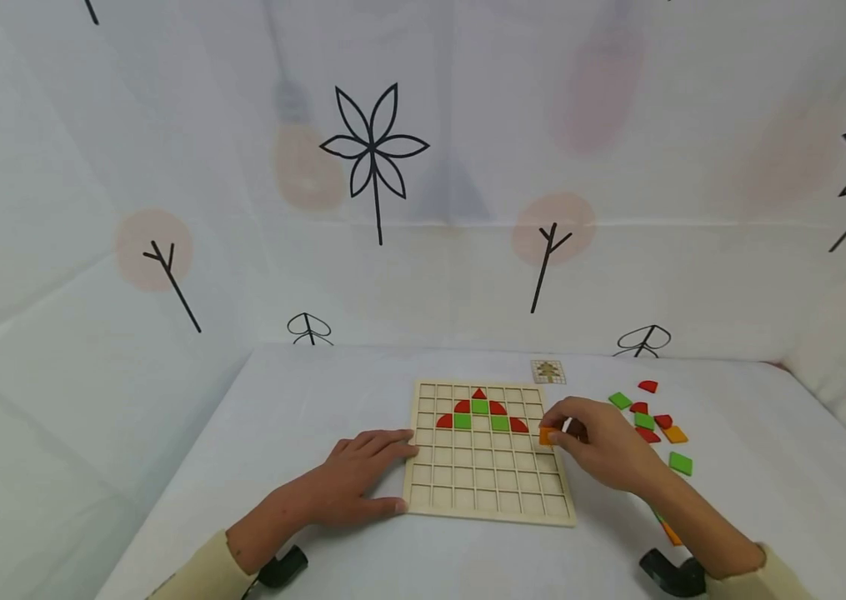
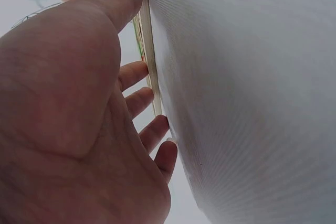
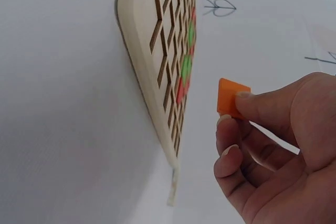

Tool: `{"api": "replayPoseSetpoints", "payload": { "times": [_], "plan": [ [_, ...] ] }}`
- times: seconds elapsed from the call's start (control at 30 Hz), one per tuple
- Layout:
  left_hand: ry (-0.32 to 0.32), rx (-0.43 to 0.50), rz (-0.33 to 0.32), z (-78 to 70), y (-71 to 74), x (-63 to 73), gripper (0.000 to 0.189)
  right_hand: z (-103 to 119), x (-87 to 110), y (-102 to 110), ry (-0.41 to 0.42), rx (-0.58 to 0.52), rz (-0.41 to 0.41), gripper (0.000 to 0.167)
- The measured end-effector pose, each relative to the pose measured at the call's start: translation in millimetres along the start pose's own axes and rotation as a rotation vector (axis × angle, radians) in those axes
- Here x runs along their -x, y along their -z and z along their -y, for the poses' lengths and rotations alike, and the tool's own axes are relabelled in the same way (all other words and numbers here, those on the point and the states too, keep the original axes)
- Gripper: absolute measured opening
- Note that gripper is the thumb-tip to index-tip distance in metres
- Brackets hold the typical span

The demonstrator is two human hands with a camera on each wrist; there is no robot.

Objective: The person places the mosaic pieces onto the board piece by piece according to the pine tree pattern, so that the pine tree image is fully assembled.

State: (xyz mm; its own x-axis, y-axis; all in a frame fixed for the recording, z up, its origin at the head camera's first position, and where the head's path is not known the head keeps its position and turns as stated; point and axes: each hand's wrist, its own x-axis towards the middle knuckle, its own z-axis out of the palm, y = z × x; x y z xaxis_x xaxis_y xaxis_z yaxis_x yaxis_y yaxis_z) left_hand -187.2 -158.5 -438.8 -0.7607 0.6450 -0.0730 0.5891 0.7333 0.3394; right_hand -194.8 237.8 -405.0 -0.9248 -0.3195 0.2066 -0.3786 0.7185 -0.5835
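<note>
My right hand (image 1: 606, 442) pinches an orange square tile (image 3: 229, 97) between thumb and fingers. It holds the tile over the right edge of a wooden grid board (image 1: 486, 481), and in the right wrist view a gap shows between tile and board. Beside the board's left edge lies my left hand (image 1: 347, 487), its fingers extended and the fingertips and thumb touching that edge. Several tiles sit in the upper cells: a red triangle (image 1: 478, 394) on top, green squares (image 1: 479, 407) below it, and red quarter-round tiles (image 1: 446, 422) at the sides.
To the right lie several loose tiles, among them a green square (image 1: 681, 463), an orange one (image 1: 675, 434) and a red quarter-round (image 1: 648, 386). A small card with a tree pattern (image 1: 548, 372) lies behind the board. A patterned white cloth (image 1: 453, 275) hangs at the back.
</note>
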Motion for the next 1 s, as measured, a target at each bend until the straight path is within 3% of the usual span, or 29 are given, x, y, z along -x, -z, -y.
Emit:
{"api": "replayPoseSetpoints", "payload": {
  "times": [0.37,0.63,1.0],
  "plan": [
    [0.007,0.004,0.003,0.4,-1.8,0.9,0.073,8,-22.1,-18,0.023,-0.026,0.005,0.012],
    [0.007,-0.01,-0.004,1.8,-5.9,-0.6,0.073,9,-40.9,-34,-0.011,-0.046,0.001,0.01],
    [0.003,-0.009,-0.014,0.8,-6.2,-1.0,0.074,8,-65.1,-54,0.026,-0.042,-0.01,0.009]
  ]
}}
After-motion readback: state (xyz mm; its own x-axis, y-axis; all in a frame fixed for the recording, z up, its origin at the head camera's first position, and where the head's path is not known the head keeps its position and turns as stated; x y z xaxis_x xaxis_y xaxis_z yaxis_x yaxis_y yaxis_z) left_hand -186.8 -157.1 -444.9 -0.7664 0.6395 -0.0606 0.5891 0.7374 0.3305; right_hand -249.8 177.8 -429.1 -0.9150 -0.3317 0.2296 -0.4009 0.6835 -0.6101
